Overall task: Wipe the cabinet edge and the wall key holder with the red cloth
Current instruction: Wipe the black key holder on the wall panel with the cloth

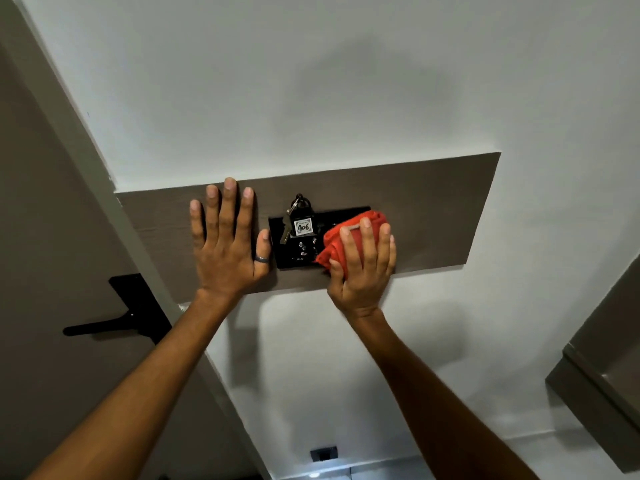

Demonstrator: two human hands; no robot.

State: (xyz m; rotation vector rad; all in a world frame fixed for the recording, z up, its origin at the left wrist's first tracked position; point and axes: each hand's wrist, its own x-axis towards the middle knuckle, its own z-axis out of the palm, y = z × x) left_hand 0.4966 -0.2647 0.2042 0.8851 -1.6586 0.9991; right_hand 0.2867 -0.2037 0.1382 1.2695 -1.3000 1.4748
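Observation:
A black wall key holder (294, 252) is fixed to a brown wooden panel (433, 216) on the white wall. A key with a tag marked 406 (302, 226) hangs in it. My right hand (363, 265) presses a folded red cloth (341, 237) against the holder's right half, which the cloth and hand hide. My left hand (227, 244) lies flat on the panel just left of the holder, fingers spread, a ring on the thumb, holding nothing.
A brown door with a black lever handle (114, 320) stands at the left, beside its frame. A grey-brown cabinet (602, 386) juts in at the lower right. A black wall socket (323, 452) sits low on the wall.

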